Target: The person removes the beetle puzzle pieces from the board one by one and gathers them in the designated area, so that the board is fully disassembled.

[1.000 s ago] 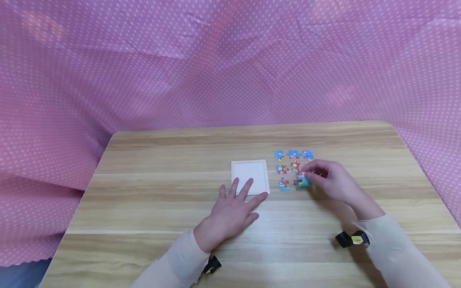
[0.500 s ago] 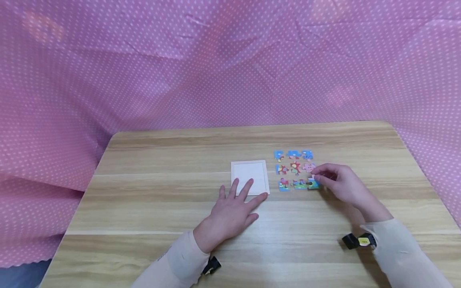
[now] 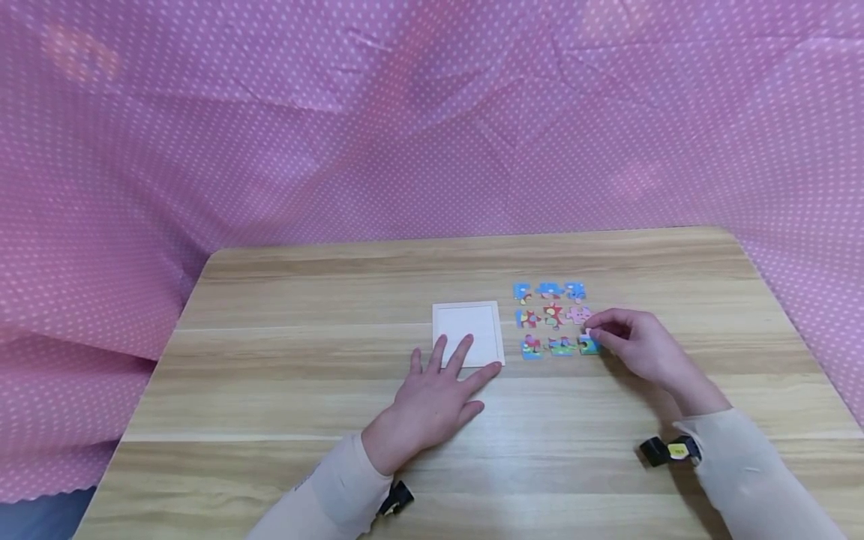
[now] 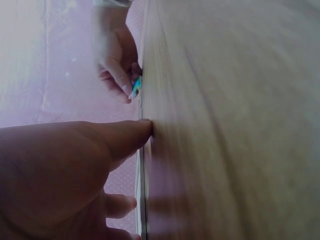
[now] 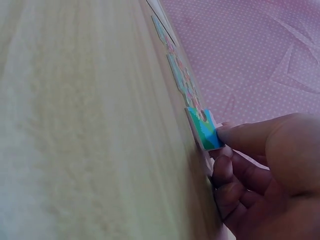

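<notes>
My right hand pinches a green and blue jigsaw puzzle piece between thumb and fingers, at the near right corner of a group of puzzle pieces. In the right wrist view this piece is tilted, its near edge raised off the table. The others lie apart in rows: blue pieces at the back, a red piece and a pink piece in the middle row, a green and pink piece in front. Fingers spread, my left hand rests on the near edge of a white puzzle frame.
The wood-grain table bears the frame and the pieces. A pink dotted cloth hangs behind it and down both sides. Each wrist carries a small black camera.
My right hand has moved right with the green and blue piece, from over the middle of the group to its near right corner. My left hand has stayed still.
</notes>
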The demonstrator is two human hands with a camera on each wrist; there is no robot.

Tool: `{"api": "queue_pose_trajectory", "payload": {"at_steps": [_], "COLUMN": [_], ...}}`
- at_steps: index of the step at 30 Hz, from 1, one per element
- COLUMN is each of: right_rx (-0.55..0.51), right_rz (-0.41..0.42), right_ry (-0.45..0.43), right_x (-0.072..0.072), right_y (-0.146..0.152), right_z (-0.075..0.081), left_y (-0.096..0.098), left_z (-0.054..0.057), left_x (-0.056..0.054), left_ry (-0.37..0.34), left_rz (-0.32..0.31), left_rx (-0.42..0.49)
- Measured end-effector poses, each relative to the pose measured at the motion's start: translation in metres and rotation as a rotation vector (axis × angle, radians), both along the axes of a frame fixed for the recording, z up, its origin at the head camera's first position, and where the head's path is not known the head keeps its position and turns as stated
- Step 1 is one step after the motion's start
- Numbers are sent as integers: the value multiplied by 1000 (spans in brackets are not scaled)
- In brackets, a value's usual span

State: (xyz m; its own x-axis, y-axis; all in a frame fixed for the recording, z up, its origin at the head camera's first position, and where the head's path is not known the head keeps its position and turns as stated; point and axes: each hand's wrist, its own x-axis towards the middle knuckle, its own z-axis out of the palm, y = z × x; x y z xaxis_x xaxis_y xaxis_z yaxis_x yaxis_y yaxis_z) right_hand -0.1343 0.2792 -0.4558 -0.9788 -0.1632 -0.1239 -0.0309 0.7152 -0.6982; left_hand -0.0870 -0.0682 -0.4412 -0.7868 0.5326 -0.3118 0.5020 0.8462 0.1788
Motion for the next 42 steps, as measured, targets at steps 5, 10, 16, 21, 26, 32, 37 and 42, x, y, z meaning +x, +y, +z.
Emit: {"api": "queue_pose_trajectory", "payload": {"at_steps": [5,10,16,21,26,32,37,42], "right_rx": [9,20,32,47,53,51,62,86], "right_rz": [1,-4,-4,-3,2,-4,-3,18], "right_ry": [12,20,22,27,36,39,31,38], "right_x": [-1,-1,-1,-1,-1,0,1,3], "right_y": [0,-1,-2,-3,-5,-6,-7,-7], "right_z": [-3,-3,-4,-3,-2,-2,-1,1], "left_y": [0,1,1,1,0,0,0,0], "left_z": [-1,0,1,2,2,2,2,3], "left_x": [-1,-1,-1,0,0,0,0,-2], "left_ry": [-8,-11,-14,-13,-6,-6,-11,-24], "left_rz": [5,9,11,10,8,9,7,11], "left_rx": [-2,4,13,13,21,21,21,20]}}
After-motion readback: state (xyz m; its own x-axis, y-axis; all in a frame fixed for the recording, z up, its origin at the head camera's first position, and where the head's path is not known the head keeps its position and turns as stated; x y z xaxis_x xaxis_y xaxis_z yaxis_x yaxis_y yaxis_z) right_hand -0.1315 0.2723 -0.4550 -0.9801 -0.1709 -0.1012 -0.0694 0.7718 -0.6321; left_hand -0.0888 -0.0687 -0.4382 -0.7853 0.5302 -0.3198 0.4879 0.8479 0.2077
